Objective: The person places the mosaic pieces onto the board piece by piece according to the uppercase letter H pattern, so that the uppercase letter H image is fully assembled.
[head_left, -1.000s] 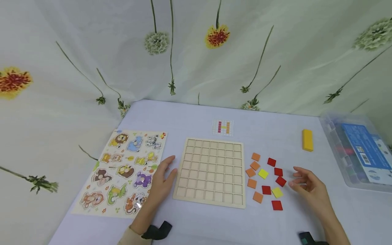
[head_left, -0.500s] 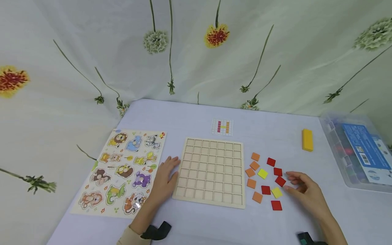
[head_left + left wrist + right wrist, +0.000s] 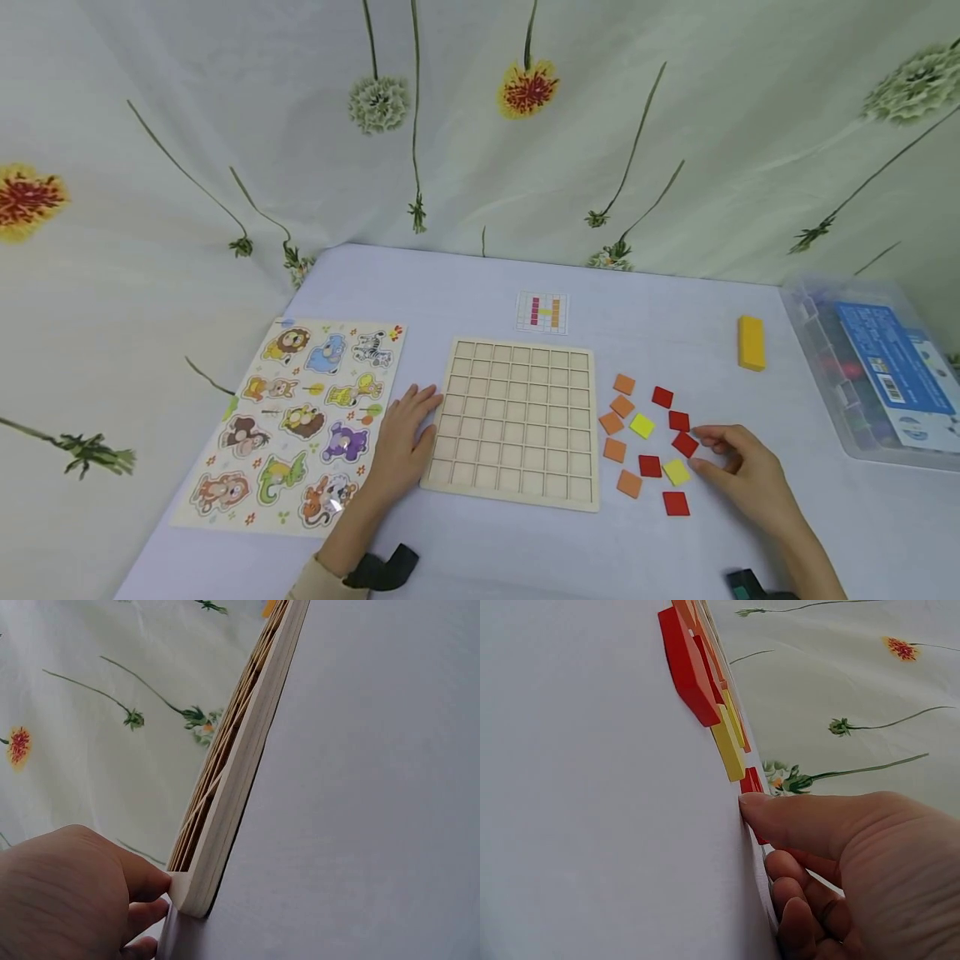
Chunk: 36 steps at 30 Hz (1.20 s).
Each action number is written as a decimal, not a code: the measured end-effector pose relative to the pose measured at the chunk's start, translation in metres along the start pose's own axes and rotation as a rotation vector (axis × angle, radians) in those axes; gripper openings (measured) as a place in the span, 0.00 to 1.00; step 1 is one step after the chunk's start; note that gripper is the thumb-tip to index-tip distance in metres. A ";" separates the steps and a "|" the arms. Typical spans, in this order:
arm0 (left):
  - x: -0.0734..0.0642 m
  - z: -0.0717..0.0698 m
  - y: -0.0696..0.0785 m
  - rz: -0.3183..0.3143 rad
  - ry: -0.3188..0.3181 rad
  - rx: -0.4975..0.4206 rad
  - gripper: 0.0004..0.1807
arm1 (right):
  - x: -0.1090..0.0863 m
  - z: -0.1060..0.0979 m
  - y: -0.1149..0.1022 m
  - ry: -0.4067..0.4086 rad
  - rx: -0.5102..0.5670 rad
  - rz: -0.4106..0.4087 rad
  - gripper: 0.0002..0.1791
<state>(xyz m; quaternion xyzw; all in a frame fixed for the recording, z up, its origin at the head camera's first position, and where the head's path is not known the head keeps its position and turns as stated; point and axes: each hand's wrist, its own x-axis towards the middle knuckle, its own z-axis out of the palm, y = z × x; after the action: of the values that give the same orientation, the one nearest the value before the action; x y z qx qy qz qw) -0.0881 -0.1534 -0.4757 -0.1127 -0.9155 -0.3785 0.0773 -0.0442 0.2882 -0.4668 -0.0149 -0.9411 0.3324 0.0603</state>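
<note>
My left hand [image 3: 406, 439] lies along the left side of a wooden grid board [image 3: 514, 423], its fingers relaxed; in the left wrist view the fingertips are right at a corner of the board [image 3: 196, 892]. At the right of the tile group, my right hand [image 3: 742, 475] has thumb and index finger spread at the near side of a red square tile [image 3: 685, 444]. A yellow tile [image 3: 677, 472] lies just by the thumb, and another red tile [image 3: 678, 421] is close to the index finger. In the right wrist view the thumb [image 3: 802, 821] overlaps a red tile [image 3: 751, 784].
Several orange tiles [image 3: 615, 450] lie between the board and the red ones. A small pattern card [image 3: 543, 312] sits behind the board. An animal puzzle sheet [image 3: 251, 467] is at left. Farther right are a yellow block [image 3: 752, 342] and a clear plastic box [image 3: 847, 417].
My right hand has moved left, up to the red tile at the group's right side. My left hand has shifted slightly to the board's edge. The tiles stay put.
</note>
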 end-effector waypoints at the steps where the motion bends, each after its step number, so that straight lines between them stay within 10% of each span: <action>1: 0.000 0.000 0.000 0.005 0.003 0.003 0.23 | 0.000 0.000 0.000 0.003 -0.006 -0.006 0.22; 36: -0.001 0.001 -0.002 0.000 -0.004 0.008 0.24 | 0.009 -0.013 -0.025 0.049 -0.047 0.035 0.16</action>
<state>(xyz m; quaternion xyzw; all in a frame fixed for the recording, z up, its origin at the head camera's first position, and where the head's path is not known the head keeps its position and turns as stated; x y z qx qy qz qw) -0.0877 -0.1546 -0.4782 -0.1130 -0.9171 -0.3746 0.0758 -0.0512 0.2780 -0.4403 -0.0409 -0.9465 0.3105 0.0774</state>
